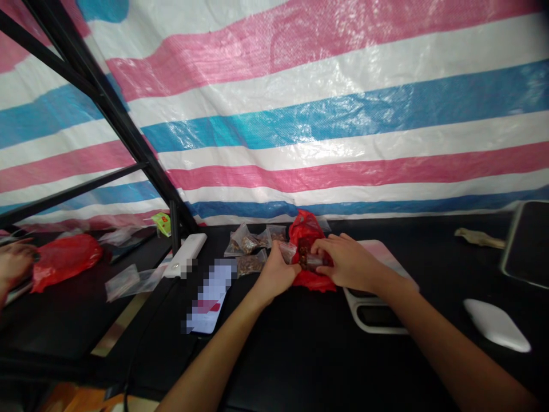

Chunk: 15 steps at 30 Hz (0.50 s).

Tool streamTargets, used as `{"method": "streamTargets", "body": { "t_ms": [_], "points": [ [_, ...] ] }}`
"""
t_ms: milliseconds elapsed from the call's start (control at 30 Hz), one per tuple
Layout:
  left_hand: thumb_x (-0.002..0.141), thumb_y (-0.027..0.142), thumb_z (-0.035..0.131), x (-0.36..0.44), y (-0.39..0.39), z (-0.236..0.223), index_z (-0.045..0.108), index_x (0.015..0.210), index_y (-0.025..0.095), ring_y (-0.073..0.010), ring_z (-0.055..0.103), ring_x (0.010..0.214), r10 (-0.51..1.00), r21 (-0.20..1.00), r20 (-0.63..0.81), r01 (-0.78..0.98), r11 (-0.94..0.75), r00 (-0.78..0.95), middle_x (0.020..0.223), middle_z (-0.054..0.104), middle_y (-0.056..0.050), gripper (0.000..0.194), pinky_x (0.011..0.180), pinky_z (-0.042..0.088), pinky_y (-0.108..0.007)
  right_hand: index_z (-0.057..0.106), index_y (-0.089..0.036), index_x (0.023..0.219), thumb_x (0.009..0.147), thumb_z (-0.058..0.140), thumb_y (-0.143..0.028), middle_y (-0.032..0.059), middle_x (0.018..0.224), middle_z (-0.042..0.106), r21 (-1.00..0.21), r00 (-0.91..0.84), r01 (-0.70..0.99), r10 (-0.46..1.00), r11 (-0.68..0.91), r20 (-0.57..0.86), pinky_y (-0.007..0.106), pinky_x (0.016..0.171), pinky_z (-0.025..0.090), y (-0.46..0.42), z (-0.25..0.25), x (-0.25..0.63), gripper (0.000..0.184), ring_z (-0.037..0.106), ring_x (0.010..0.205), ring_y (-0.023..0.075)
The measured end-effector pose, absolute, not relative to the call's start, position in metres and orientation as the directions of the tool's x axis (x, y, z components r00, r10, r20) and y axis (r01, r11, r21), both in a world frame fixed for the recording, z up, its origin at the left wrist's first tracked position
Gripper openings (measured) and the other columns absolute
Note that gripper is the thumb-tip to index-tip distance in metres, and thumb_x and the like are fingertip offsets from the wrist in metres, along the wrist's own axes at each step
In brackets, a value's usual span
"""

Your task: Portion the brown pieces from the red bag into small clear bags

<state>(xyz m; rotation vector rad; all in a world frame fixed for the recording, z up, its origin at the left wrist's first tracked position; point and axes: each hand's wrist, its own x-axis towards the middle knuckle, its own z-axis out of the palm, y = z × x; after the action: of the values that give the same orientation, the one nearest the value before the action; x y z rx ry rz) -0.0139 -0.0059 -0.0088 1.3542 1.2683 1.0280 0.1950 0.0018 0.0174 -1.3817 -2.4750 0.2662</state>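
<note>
Fingers (279,250) of left hand (274,276) pinching clear plastic sachet (288,250), right-hand fingers (321,246) gripping dark packet (309,262) just above red plastic bag (315,282) on desk (300,355), keeping both pinches firm and movements slow for clean handling.

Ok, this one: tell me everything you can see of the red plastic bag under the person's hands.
The red plastic bag is thin, glossy, crumpled film, lying bunched on the black tabletop. Its upper part rises in a loose peak behind the hands, and its lower part spreads beneath them. The left hand and right hand are over it, holding a small clear packet with dark contents against its front. Its opening cannot be made out. It sits just left of a white scale.
</note>
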Motion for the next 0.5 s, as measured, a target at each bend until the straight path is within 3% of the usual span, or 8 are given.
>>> {"method": "streamTargets", "body": {
  "t_ms": [233,500],
  "points": [
    [0.062,0.004,0.065,-0.014,-0.002,-0.005,0.051,0.106,0.019,-0.0124,0.060,0.071,0.997,0.997,-0.077,0.013,0.077,-0.011,0.085,0.064,0.003,0.048,0.064,0.049,-0.024,0.065,-0.026,0.106,0.085,0.068,-0.018,0.0003,0.105,0.076,-0.312,-0.522,0.761,0.822,0.569,0.225,0.036,0.085,0.034,0.004,0.011,0.189,0.023,0.068,0.099,0.0217],
    [0.057,0.000,0.061,-0.012,0.001,-0.013,0.056,0.098,0.018,-0.0118,0.061,0.070,0.993,0.986,-0.106,-0.125,0.111,0.043,0.081,0.066,0.003,0.045,0.066,0.050,-0.024,0.068,-0.024,0.113,0.088,0.064,-0.019,0.0056,0.116,0.077,-0.278,-0.501,0.785,0.831,0.554,0.242,0.038,0.090,0.034,0.001,0.011,0.182,0.026,0.067,0.109,0.0265]
  ]
}}
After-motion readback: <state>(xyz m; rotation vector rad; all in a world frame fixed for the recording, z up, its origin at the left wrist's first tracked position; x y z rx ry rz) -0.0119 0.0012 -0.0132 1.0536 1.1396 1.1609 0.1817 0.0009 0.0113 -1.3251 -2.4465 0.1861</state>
